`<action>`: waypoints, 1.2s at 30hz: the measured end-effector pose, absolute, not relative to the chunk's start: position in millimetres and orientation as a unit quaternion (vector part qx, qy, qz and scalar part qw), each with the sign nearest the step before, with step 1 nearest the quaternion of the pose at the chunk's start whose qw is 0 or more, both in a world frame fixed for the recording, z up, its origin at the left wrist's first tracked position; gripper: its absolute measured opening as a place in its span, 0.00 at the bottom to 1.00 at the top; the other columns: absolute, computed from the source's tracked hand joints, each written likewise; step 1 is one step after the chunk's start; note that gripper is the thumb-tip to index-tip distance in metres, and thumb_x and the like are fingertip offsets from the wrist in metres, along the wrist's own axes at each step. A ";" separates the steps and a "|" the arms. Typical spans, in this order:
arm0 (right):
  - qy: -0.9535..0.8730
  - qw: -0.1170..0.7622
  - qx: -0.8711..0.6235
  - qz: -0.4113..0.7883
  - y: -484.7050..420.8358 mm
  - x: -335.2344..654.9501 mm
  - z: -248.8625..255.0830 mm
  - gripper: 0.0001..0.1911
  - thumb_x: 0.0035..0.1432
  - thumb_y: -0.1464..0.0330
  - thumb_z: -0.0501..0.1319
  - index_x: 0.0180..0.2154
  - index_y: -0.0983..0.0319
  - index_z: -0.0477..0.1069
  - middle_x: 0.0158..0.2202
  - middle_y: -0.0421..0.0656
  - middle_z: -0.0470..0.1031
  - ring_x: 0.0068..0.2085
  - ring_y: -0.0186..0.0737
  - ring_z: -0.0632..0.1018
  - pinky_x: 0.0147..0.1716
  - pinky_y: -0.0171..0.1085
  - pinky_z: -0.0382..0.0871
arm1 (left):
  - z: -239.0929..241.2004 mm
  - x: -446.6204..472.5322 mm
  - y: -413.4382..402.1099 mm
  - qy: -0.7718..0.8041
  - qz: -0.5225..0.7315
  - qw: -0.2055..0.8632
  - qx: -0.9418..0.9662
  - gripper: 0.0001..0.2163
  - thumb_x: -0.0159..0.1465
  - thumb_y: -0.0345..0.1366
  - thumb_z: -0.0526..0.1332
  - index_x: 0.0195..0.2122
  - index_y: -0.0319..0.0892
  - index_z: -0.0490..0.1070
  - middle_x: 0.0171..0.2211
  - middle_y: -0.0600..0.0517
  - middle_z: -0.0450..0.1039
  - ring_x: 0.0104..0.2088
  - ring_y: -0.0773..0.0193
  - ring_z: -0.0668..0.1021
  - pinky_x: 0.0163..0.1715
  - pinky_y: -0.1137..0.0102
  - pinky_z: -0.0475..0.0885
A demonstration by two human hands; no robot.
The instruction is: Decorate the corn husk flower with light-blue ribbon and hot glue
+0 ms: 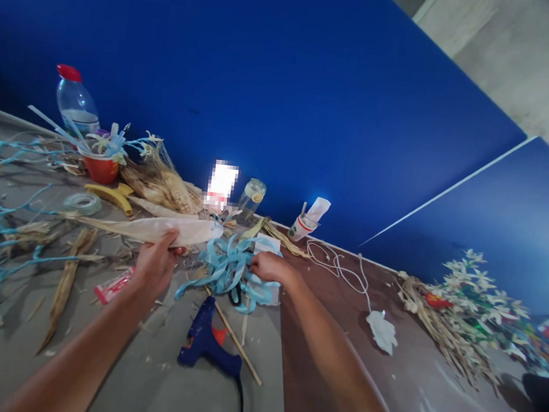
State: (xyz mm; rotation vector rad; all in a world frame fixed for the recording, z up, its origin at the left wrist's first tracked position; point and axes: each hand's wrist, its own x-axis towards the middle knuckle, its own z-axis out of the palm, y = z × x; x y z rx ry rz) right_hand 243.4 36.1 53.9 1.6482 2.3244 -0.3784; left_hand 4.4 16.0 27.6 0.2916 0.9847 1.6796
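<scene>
My left hand (156,264) pinches a long, pale dried corn husk (194,231), which stretches sideways above the table with its narrow tail to the left. To the right, my right hand (272,268) has its fingers curled closed at the edge of a tangled heap of light blue ribbon (225,263), apparently gripping a strand; the fingertips are partly hidden. Just below the heap lies a blue glue gun (210,342) with an orange trigger. A thin wooden stick (239,345) runs beside it.
Blue-wrapped stems (1,264) spread over the left. Behind stand a red pot (101,166), a bottle (76,106), a glass jar (252,197) and a paper cup (300,226). A yellow tool (110,197) and tape roll (82,203) lie nearby. White flowers (482,294) lie right, beyond a white cable (341,267).
</scene>
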 end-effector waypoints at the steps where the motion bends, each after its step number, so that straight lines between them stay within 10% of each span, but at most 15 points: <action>1: 0.803 0.143 0.561 -0.143 35.8 243.0 56.9 0.13 0.53 0.65 0.56 0.35 0.62 0.77 0.34 0.47 0.78 0.34 0.42 0.75 0.29 0.33 0.61 | 27.4 4.3 15.9 0.419 0.708 0.554 0.124 0.09 0.46 0.31 0.66 0.26 0.36 0.67 0.18 0.57 0.66 0.16 0.74 0.66 0.15 0.77 0.63; 9: 0.792 0.248 0.466 -0.306 13.3 237.8 82.8 0.12 0.52 0.63 0.58 0.26 0.62 0.77 0.20 0.39 0.74 0.21 0.31 0.70 0.23 0.29 0.58 | 24.3 4.2 15.6 0.395 0.712 0.566 0.131 0.08 0.47 0.29 0.66 0.27 0.36 0.69 0.22 0.55 0.70 0.17 0.75 0.65 0.15 0.77 0.62; 16: 0.753 0.061 0.637 -0.153 23.5 225.4 50.2 0.14 0.54 0.67 0.52 0.34 0.61 0.76 0.38 0.47 0.77 0.39 0.42 0.75 0.33 0.33 0.61 | 13.8 2.4 20.6 0.365 0.720 0.574 0.137 0.09 0.48 0.32 0.67 0.29 0.38 0.69 0.22 0.55 0.70 0.17 0.73 0.66 0.17 0.75 0.65; 23: 0.700 -0.039 0.691 -0.178 31.0 218.7 28.6 0.09 0.51 0.70 0.55 0.30 0.63 0.74 0.31 0.43 0.77 0.33 0.36 0.75 0.28 0.30 0.61 | 12.3 -1.0 20.0 0.296 0.686 0.650 0.138 0.14 0.56 0.47 0.61 0.29 0.38 0.70 0.23 0.50 0.73 0.23 0.65 0.74 0.28 0.68 0.73; 28: 0.690 -0.110 0.693 -0.178 25.2 230.4 56.4 0.08 0.51 0.66 0.56 0.27 0.63 0.71 0.28 0.40 0.74 0.30 0.33 0.72 0.26 0.30 0.58 | 18.0 2.2 15.9 0.277 0.638 0.697 0.177 0.09 0.52 0.38 0.67 0.30 0.39 0.73 0.32 0.47 0.76 0.39 0.59 0.77 0.37 0.68 0.73; 36: 0.723 -0.320 0.546 -0.276 -0.7 194.8 70.9 0.08 0.52 0.64 0.57 0.27 0.62 0.67 0.24 0.36 0.68 0.27 0.31 0.68 0.28 0.30 0.60 | 23.5 18.7 -3.3 0.365 0.538 0.637 0.414 0.16 0.48 0.42 0.68 0.35 0.38 0.75 0.27 0.48 0.76 0.25 0.66 0.74 0.28 0.71 0.68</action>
